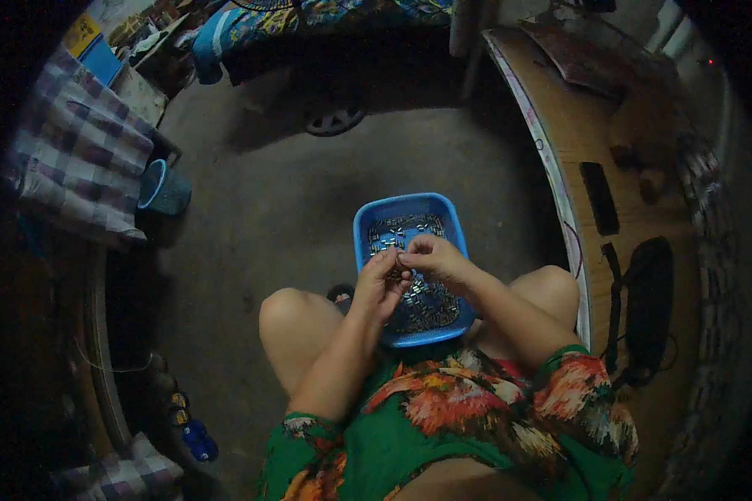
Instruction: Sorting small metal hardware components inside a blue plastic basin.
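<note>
A bright blue basket (409, 210) holds dark grey metal pieces (430, 305). The dress (443, 417) is green with an orange-red floral print. A purple-and-white checked cloth (79, 154) hangs beside a teal bucket (163, 188).

Blue flat box (102, 60) with yellow label (81, 35), upper left.

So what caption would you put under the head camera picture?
Seated person's left hand and right hand meet over a blue basket of small metal pieces.
</note>
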Action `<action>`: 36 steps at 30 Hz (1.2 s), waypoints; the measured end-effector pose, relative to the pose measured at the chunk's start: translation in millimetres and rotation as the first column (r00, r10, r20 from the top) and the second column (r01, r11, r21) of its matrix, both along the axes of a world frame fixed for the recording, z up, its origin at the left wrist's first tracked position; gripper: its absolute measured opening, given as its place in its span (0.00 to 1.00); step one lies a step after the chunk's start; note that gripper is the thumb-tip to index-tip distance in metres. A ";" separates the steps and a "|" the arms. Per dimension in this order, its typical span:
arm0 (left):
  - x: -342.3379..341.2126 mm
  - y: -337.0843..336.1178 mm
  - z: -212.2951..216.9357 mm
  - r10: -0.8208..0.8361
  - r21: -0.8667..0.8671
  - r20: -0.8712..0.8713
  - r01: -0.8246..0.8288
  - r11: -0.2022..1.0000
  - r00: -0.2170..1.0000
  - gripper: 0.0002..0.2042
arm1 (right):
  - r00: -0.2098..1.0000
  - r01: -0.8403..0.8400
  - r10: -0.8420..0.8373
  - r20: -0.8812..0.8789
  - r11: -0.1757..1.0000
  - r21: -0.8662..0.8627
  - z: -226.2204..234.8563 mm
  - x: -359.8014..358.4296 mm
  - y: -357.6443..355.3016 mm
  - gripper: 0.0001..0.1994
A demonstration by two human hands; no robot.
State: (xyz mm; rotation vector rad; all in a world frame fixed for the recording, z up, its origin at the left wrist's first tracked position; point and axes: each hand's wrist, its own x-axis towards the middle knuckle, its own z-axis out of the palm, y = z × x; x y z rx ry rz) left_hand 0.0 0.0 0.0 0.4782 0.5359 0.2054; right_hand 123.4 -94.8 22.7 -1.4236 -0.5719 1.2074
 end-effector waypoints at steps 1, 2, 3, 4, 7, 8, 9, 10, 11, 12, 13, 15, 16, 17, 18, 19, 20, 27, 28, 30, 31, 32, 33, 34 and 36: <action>0.1 0.6 -0.8 0.000 -0.005 0.008 0.000 1.000 1.000 0.09 | 0.992 -0.055 0.049 -0.117 0.997 -0.053 -0.1 2.0 -0.1 0.13; 0.0 1.4 -1.5 0.001 -0.011 0.015 0.000 1.000 1.000 0.08 | 0.968 -0.116 0.090 -0.236 0.988 -0.098 0.1 3.3 0.1 0.13; 1.3 -1.5 -1.5 0.000 -0.012 0.021 0.000 1.000 1.000 0.08 | 0.948 -0.113 0.080 -0.309 0.990 -0.088 2.6 4.3 -3.2 0.11; 2.2 -4.1 -1.6 0.002 -0.003 0.042 -0.002 1.000 0.999 0.08 | 0.949 -0.112 0.080 -0.305 0.990 -0.090 -0.1 6.8 -6.2 0.11; 1.3 -2.9 2.4 0.025 0.011 0.022 -0.026 1.000 0.999 0.09 | 0.985 -0.077 0.074 -0.154 0.997 -0.016 -4.1 9.2 -7.3 0.12; -0.1 -1.3 3.6 0.053 0.013 -0.015 -0.052 0.999 0.999 0.09 | 0.979 -0.012 0.001 -0.202 0.999 -0.049 -3.0 8.7 -5.7 0.12; -0.7 -0.9 2.9 0.056 0.014 -0.019 -0.056 0.998 0.998 0.09 | 0.967 0.045 -0.065 -0.247 0.995 -0.087 1.2 7.5 -4.2 0.13; -0.1 0.4 1.7 0.058 -0.010 -0.018 -0.059 0.998 0.998 0.09 | 0.952 0.096 -0.111 -0.286 0.993 -0.066 -8.2 10.7 -4.6 0.12; -0.2 1.5 0.5 0.061 -0.034 -0.017 -0.062 0.997 0.998 0.09 | 0.940 0.119 -0.136 -0.312 0.990 -0.073 -10.0 13.0 -5.6 0.12; 0.8 1.8 0.1 0.063 -0.037 -0.019 -0.063 0.997 0.998 0.09 | 0.927 0.144 -0.163 -0.336 0.986 -0.083 -9.5 15.5 -6.4 0.11; 1.4 2.1 -0.4 0.064 -0.040 -0.016 -0.065 0.997 0.998 0.09 | 0.930 0.171 -0.185 -0.318 0.983 -0.071 -9.9 16.1 -6.6 0.10; 1.5 2.9 -1.1 0.069 -0.045 -0.015 -0.070 0.997 0.997 0.10 | 0.942 0.167 -0.181 -0.284 0.983 -0.075 -4.5 17.5 -7.5 0.09; 1.4 3.2 -1.1 0.066 -0.046 -0.006 -0.066 0.997 0.998 0.10 | 0.952 0.165 -0.178 -0.248 0.983 -0.075 -2.0 17.6 -7.2 0.09; 1.1 3.1 -1.1 0.062 -0.047 0.004 -0.061 0.997 0.998 0.10 | 0.956 0.151 -0.166 -0.241 0.985 -0.077 -5.8 17.7 -6.4 0.08; 1.1 2.1 0.0 0.061 -0.048 0.003 -0.061 0.997 0.998 0.10 | 0.956 0.152 -0.166 -0.242 0.985 -0.079 -6.1 18.3 -6.6 0.08; 1.3 0.8 1.7 0.064 -0.043 0.000 -0.064 0.997 0.998 0.10 | 0.973 0.074 -0.094 -0.211 0.992 -0.102 -5.6 19.3 -6.8 0.08; 1.5 -0.1 2.6 0.066 -0.038 -0.002 -0.066 0.997 0.998 0.10 | 0.983 -0.004 -0.020 -0.182 0.992 -0.128 -4.8 19.8 -7.3 0.08; 0.7 0.4 -4.6 0.061 0.001 -0.028 -0.061 0.998 0.998 0.10 | 0.984 0.056 -0.063 -0.164 0.997 -0.048 -1.1 10.1 -6.3 0.08; 0.5 0.4 -4.5 0.064 0.011 -0.041 -0.064 0.998 0.997 0.10 | 0.984 0.053 -0.058 -0.170 0.998 -0.036 1.2 8.7 -6.0 0.08; 0.2 0.4 -3.9 0.067 0.020 -0.054 -0.066 0.998 0.996 0.10 | 0.983 0.050 -0.054 -0.176 0.998 -0.024 2.4 7.6 -5.4 0.09; 0.1 0.2 -3.3 0.059 0.028 -0.057 -0.057 0.998 0.997 0.10 | 0.983 0.053 -0.057 -0.176 0.998 -0.028 2.5 7.6 -5.3 0.09; 0.0 0.0 -2.5 0.051 0.035 -0.059 -0.049 0.998 0.997 0.10 | 0.983 0.055 -0.060 -0.176 0.998 -0.031 2.4 7.6 -5.3 0.09; 0.8 -0.9 -0.7 0.049 0.034 -0.059 -0.047 0.998 0.997 0.10 | 0.983 0.057 -0.062 -0.176 0.998 -0.032 0.3 8.6 -6.1 0.09; 1.6 -2.1 2.1 0.038 0.046 -0.068 -0.035 0.998 0.997 0.10 | 0.994 0.034 -0.037 -0.102 0.999 -0.035 -3.2 9.8 -7.0 0.08; 1.9 -2.8 3.1 0.028 0.059 -0.079 -0.024 0.998 0.996 0.09 | 1.000 0.010 -0.011 -0.028 0.999 -0.039 -2.9 9.2 -7.4 0.08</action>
